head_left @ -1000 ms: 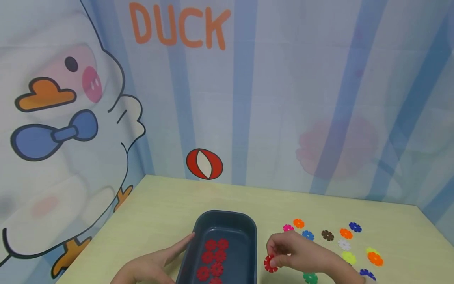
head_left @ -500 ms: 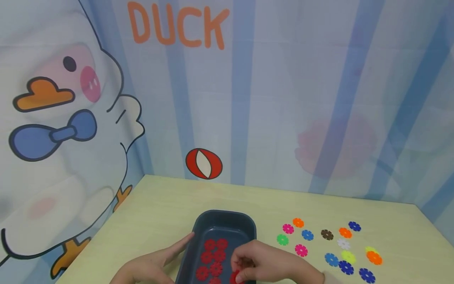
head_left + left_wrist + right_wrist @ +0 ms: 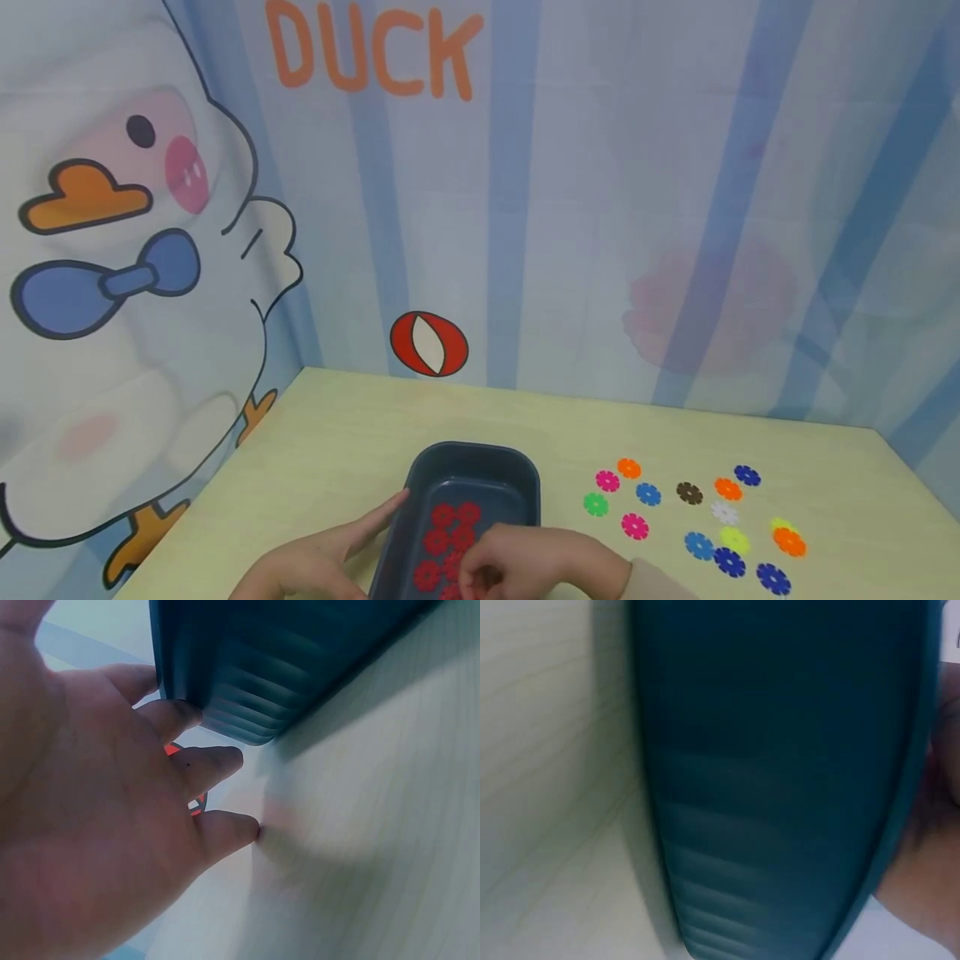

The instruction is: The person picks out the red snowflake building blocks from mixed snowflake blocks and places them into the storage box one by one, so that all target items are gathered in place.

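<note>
In the head view a dark blue-grey tray (image 3: pixel 510 492) holds several red notched plastic discs (image 3: pixel 442 516), the snowflake building kind. My left hand (image 3: pixel 318 558) rests against the tray's left side, fingers extended. In the left wrist view, fingertips (image 3: pixel 180 712) touch the ribbed outer wall of the tray (image 3: pixel 247 675). My right hand (image 3: pixel 517 562) reaches over the tray's right rim, its fingers curled in a pinch low over the red discs. The red disc it carries is mostly hidden behind the fingers. The tray wall (image 3: pixel 765 787) fills most of the right wrist view.
Loose discs in other colours lie on the pale table (image 3: pixel 360 417) right of the tray, among them a green disc (image 3: pixel 596 504), a pink disc (image 3: pixel 635 526), a brown disc (image 3: pixel 689 493) and a dark blue disc (image 3: pixel 773 578). A printed duck curtain (image 3: pixel 585 208) stands behind.
My right hand has carried a red disc leftward from the table at right, over the rim and down into the tray. My left hand has stayed at the tray's side.
</note>
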A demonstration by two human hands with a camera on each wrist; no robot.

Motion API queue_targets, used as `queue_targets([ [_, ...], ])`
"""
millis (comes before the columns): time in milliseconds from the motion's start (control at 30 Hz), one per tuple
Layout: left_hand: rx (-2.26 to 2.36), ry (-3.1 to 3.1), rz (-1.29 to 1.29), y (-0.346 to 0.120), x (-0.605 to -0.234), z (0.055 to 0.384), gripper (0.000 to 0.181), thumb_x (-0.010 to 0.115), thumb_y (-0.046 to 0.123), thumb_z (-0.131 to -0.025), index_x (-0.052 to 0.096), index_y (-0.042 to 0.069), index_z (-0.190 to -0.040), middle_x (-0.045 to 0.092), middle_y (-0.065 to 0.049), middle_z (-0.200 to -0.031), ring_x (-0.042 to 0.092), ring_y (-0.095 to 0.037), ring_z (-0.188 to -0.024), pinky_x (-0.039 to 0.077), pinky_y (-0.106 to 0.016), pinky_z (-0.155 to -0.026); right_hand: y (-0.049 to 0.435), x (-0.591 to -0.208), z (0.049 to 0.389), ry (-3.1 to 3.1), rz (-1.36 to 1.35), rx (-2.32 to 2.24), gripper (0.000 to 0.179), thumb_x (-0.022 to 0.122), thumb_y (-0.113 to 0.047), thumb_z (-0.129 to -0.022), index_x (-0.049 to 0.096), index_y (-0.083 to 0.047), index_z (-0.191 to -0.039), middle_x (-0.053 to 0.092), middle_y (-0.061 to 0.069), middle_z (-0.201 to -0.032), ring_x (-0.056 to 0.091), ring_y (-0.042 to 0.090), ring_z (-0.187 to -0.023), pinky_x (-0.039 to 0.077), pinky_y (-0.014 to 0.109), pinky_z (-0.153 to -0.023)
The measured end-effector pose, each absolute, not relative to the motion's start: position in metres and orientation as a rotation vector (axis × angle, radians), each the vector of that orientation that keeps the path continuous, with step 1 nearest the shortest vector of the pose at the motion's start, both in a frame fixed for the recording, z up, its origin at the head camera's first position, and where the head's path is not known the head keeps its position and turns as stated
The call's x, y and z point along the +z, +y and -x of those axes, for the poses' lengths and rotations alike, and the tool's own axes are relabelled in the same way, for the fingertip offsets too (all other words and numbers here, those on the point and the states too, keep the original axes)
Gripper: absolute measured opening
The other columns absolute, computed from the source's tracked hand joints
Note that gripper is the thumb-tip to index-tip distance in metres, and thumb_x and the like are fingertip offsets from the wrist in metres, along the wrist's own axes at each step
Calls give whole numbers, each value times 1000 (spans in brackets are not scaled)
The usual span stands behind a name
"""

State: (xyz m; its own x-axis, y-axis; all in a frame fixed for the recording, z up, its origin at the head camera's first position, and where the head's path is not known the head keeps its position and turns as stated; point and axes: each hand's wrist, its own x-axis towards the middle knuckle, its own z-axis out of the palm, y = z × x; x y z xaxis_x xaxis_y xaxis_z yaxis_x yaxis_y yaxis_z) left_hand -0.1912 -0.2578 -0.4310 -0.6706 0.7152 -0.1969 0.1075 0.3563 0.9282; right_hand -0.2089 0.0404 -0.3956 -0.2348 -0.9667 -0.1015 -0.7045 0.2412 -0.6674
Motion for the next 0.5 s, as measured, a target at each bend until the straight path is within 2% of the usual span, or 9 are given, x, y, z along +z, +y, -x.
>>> queue_targets([
  [233,1330,2020,-723,-258,-430,191,109,77,45,-78,4,30,-156,-4,-11,-162,-5,-38,-144,8,-65,-109,28,-397,215,1969,1564,-515,13,62,11,-82,67,2,-91,62,2,-75,43,-11,-66,44,7,-65],
  [500,1329,2022,-730,-258,-431,191,110,78,47,-77,3,29,-156,-3,-12,-162,-5,-39,-144,8,-66,-109,21,-399,215,1941,1467,-398,5,62,4,-85,67,3,-88,57,-4,-68,41,-9,-61,41,7,-60],
])
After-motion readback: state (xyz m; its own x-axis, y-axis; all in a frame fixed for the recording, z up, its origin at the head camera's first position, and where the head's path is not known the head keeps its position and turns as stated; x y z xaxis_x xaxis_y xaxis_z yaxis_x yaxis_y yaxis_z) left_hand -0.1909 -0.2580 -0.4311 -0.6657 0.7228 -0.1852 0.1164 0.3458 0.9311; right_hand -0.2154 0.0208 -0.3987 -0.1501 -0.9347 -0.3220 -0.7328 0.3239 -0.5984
